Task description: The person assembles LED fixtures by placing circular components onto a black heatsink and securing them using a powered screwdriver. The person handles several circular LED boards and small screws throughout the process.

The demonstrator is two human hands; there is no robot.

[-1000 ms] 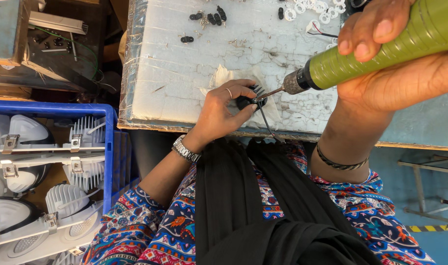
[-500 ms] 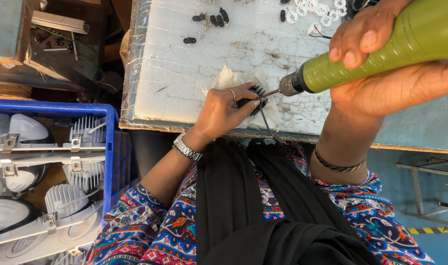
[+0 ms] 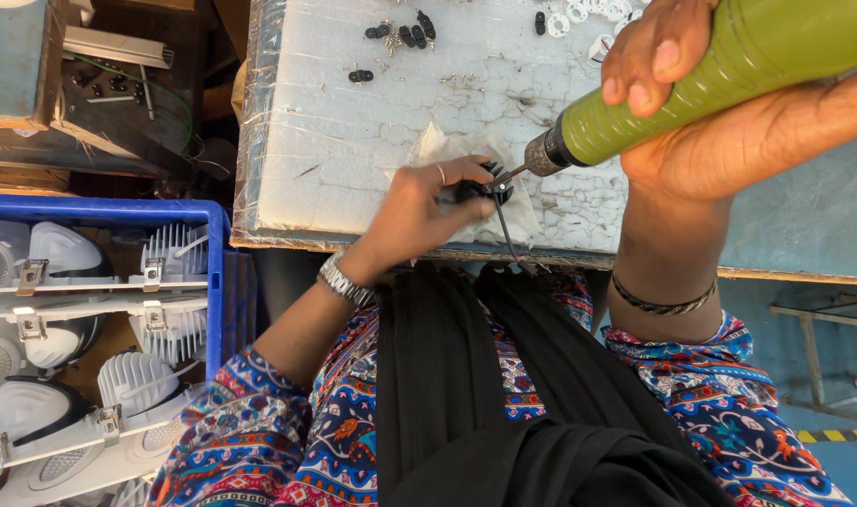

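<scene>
**Green driver bearing on a small black part at the near edge of the white board**

Green and cylindrical, the electric screwdriver (image 3: 719, 80) is slanting down from the upper right, its metal bit meeting a small black part (image 3: 487, 191) that is sitting on a scrap of white cloth (image 3: 466, 155). The right hand (image 3: 729, 122) is wrapping around the tool's body, fingers curled over the top and thumb side beneath, gripping it firmly. The left hand (image 3: 419, 211) is reaching in from the near left, its fingers closing on the black part and pinning it against the cloth; a ring is showing on one finger and a metal watch (image 3: 346, 282) is circling the wrist. A thin black wire (image 3: 505, 230) is trailing from the part toward the near edge.

All of this is happening on a white foam board (image 3: 353, 131) wrapped in clear film, close to its near edge. Farther away on the board, loose black clips (image 3: 405, 34) and small white rings (image 3: 588, 14) are lying scattered, well apart from the hands. To the left, a blue crate (image 3: 215, 282) is holding white lamp housings (image 3: 137, 376) with finned backs. A patterned sleeve and a black scarf (image 3: 466, 394) are filling the near foreground.
</scene>
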